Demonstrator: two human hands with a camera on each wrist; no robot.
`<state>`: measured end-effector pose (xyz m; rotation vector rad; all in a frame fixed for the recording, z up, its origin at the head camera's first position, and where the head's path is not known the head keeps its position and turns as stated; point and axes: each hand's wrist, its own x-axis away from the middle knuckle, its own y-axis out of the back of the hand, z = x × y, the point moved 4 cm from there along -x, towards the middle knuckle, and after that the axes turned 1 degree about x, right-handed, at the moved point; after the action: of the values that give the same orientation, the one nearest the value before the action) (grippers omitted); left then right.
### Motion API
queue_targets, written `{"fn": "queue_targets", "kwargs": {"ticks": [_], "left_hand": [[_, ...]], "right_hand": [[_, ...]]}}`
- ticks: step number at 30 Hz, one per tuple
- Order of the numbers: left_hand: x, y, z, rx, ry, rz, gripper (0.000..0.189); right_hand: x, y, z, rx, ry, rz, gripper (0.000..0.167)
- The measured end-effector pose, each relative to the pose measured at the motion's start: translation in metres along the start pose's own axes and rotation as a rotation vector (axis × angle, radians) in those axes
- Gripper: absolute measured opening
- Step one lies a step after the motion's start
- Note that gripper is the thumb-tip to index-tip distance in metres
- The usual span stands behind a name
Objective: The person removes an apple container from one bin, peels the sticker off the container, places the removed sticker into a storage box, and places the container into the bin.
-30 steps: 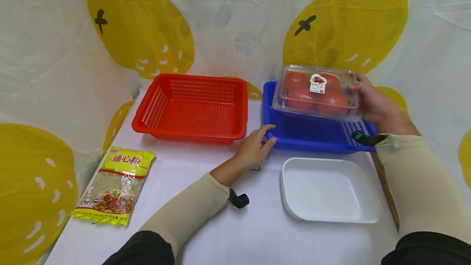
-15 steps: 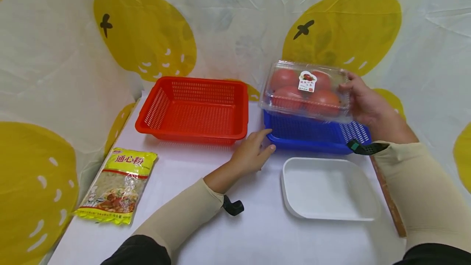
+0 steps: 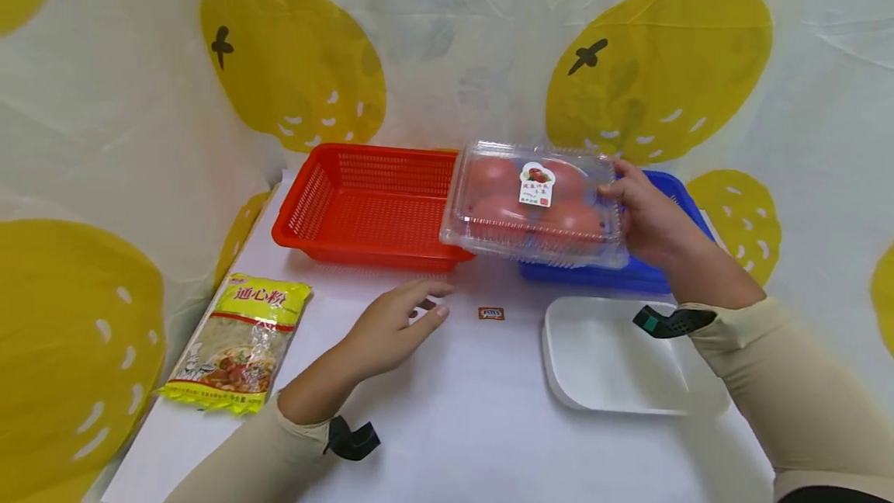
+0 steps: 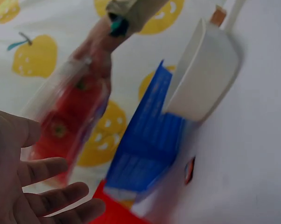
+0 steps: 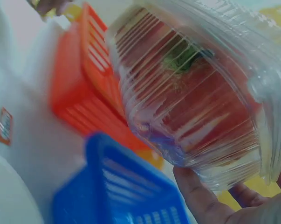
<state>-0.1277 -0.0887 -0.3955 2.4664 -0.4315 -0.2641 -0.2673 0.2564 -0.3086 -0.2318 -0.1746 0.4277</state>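
A clear plastic box of tomatoes (image 3: pixel 534 204) with a white label hangs in the air, between the red basket (image 3: pixel 384 262) and the blue basket (image 3: pixel 601 276). My right hand (image 3: pixel 653 220) grips it by its right end; the thumb lies on the near side in the head view. In the right wrist view a tomato (image 5: pixel 196 88) with a green stem shows through the ridged wall. My left hand (image 3: pixel 384 332) hovers over the table in front of the red basket, fingers spread and holding nothing. The box hides part of both baskets.
A white tray (image 3: pixel 608 348) stands at the right, partly under my right forearm. A yellow bag of macaroni (image 3: pixel 237 344) lies at the left. A small orange sticker (image 3: pixel 491 313) is on the white table (image 3: pixel 475 425). A fruit-print cloth (image 3: pixel 461 45) hangs behind.
My right hand has carried the tomato box leftward from over the blue basket toward the red one. My left hand has left the blue basket's corner and moved left and nearer.
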Motion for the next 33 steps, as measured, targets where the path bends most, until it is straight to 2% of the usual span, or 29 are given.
{"fn": "queue_targets", "kwargs": {"ticks": [4,11,17,20,23,27,33], "left_hand": [[0.024,0.023,0.012,0.002,0.056,-0.063,0.039],[0.048,0.053,0.034,0.010,0.127,-0.180,0.035],[0.067,0.074,0.047,0.055,0.197,-0.257,0.037],[0.074,0.083,0.052,0.053,0.208,-0.277,0.038],[0.079,0.087,0.057,0.045,0.227,-0.293,0.039],[0.081,0.087,0.062,0.084,0.229,-0.308,0.038],[0.077,0.079,0.068,0.159,0.157,-0.261,0.044]], "right_hand": [[0.006,-0.016,-0.011,0.028,-0.010,0.020,0.050],[0.016,-0.049,-0.037,0.103,-0.112,-0.071,0.059],[0.017,-0.079,-0.062,0.151,-0.090,-0.066,0.060],[0.019,-0.092,-0.077,0.154,-0.080,-0.051,0.063],[0.022,-0.103,-0.092,0.164,-0.088,-0.057,0.066],[0.028,-0.109,-0.114,0.177,-0.123,-0.087,0.069],[0.037,-0.119,-0.149,0.132,-0.168,-0.139,0.072]]}}
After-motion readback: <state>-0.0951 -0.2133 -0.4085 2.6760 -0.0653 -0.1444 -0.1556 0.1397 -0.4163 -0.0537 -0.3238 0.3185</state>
